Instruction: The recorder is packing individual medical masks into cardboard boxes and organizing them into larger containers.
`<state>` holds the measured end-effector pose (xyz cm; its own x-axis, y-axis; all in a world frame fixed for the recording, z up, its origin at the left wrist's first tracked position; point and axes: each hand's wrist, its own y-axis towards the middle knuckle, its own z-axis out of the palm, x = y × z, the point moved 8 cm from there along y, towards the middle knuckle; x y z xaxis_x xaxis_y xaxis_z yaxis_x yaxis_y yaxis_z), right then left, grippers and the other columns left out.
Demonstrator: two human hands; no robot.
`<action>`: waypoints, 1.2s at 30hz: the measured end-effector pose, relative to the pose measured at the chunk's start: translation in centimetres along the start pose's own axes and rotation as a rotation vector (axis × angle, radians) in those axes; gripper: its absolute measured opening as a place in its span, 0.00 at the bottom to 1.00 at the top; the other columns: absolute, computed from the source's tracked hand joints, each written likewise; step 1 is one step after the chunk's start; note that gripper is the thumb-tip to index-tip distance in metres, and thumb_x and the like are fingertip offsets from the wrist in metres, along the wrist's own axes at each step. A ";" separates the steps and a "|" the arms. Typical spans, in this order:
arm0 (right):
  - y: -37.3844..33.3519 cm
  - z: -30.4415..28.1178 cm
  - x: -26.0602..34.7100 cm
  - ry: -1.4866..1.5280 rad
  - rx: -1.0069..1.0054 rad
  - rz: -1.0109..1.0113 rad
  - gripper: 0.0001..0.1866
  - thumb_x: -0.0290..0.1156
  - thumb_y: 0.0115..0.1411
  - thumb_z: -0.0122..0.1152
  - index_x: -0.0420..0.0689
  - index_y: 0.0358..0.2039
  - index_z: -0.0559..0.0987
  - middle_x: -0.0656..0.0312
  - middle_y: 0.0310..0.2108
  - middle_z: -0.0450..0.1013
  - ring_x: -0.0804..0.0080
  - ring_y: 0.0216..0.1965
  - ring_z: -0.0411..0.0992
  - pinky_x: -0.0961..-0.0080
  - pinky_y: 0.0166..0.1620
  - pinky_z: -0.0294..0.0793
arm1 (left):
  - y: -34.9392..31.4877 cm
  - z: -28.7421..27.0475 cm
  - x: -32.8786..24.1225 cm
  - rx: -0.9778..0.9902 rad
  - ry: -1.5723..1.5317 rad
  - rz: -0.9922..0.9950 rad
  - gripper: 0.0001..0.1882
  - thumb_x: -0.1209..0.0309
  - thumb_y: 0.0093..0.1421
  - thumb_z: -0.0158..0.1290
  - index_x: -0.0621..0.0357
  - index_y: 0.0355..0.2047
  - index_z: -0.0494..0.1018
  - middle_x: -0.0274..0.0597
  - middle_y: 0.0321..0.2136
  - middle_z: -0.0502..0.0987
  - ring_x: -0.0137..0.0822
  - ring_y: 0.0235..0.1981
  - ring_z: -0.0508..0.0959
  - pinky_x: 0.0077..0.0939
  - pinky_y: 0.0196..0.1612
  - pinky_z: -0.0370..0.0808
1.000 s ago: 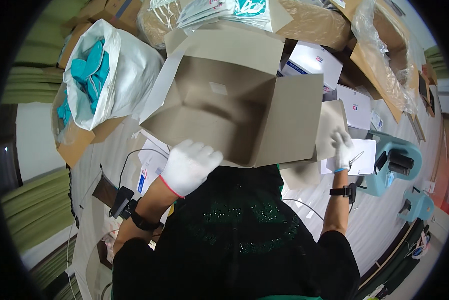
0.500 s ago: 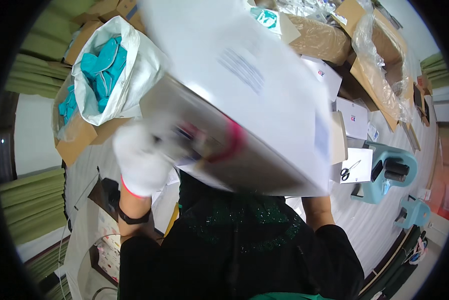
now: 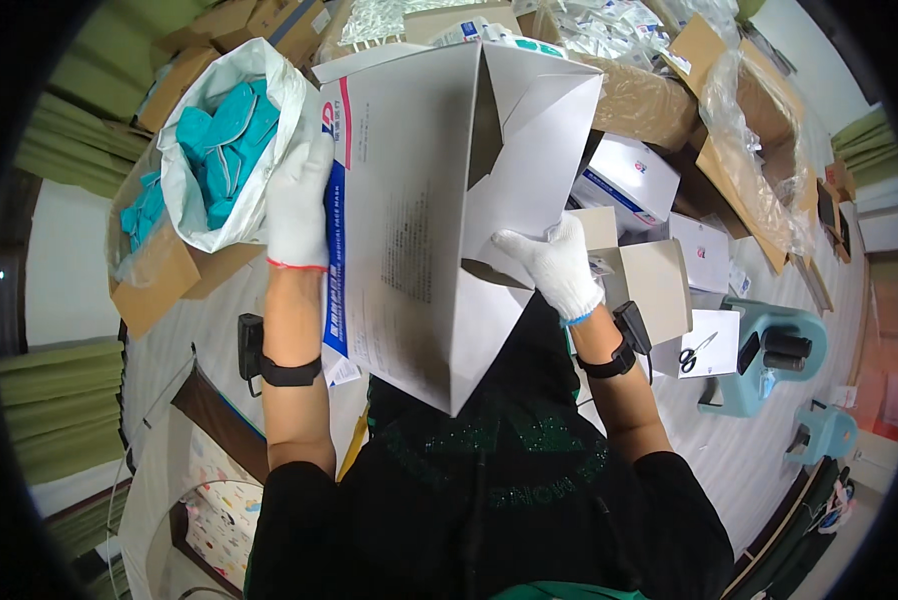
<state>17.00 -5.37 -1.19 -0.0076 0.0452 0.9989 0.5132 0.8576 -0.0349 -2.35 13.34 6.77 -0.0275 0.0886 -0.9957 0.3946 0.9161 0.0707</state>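
In front of my chest I hold up a white cardboard box (image 3: 399,180) with a blue stripe and printing on its side. My left hand (image 3: 298,205), in a white knit glove, grips the box's left side, its fingertips partly hidden. At the box's right end, where folded white flaps leave dark gaps, my right hand (image 3: 557,265) in a white glove takes hold of a flap. Its thumb lies across the flap near the lower gap, and the other fingers are mostly hidden. What is inside the box cannot be seen.
A white sack (image 3: 287,95) of teal pieces stands at the left. More white boxes (image 3: 629,185) sit at the right, one with scissors (image 3: 697,354) on top. Beyond them are a plastic-lined carton (image 3: 714,135) and a blue-green stool (image 3: 804,335) carrying dark items.
The box has turned from a tilted, blurred pose to upright, its flapped end now facing right. My right hand has come into view on that end; my left hand has moved up along the left side.
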 end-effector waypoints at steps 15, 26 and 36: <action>-3.3 7.3 -5.8 0.418 -0.107 0.275 0.07 0.22 0.57 0.60 0.37 0.36 0.78 0.62 0.32 0.77 0.76 0.31 0.73 0.76 0.37 0.74 | 2.6 -6.1 -1.6 0.221 0.805 0.087 0.27 0.58 0.60 0.56 0.63 0.54 0.68 0.48 0.47 0.76 0.39 0.48 0.75 0.28 0.53 0.69; -5.7 6.8 -6.1 0.239 0.126 0.187 0.18 0.21 0.59 0.55 0.38 0.51 0.72 0.63 0.44 0.75 0.77 0.45 0.72 0.77 0.50 0.71 | -9.2 5.0 4.1 0.791 0.816 0.391 0.44 0.52 0.56 0.57 0.54 0.67 0.51 0.57 0.66 0.52 0.54 0.68 0.51 0.45 0.68 0.48; -3.4 2.2 -3.7 -0.043 0.031 0.397 0.14 0.35 0.63 0.57 0.37 0.41 0.77 0.65 0.28 0.74 0.82 0.25 0.70 0.85 0.26 0.68 | -16.9 8.9 8.4 0.973 1.009 0.216 0.53 0.65 0.46 0.61 0.55 0.68 0.44 0.60 0.69 0.37 0.61 0.69 0.42 0.51 0.68 0.45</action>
<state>13.40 -7.31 -4.85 0.1498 0.3969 0.9055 0.4573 0.7842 -0.4194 -1.04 -4.92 -3.35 -0.3564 0.8063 -0.4721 0.9295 0.2545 -0.2671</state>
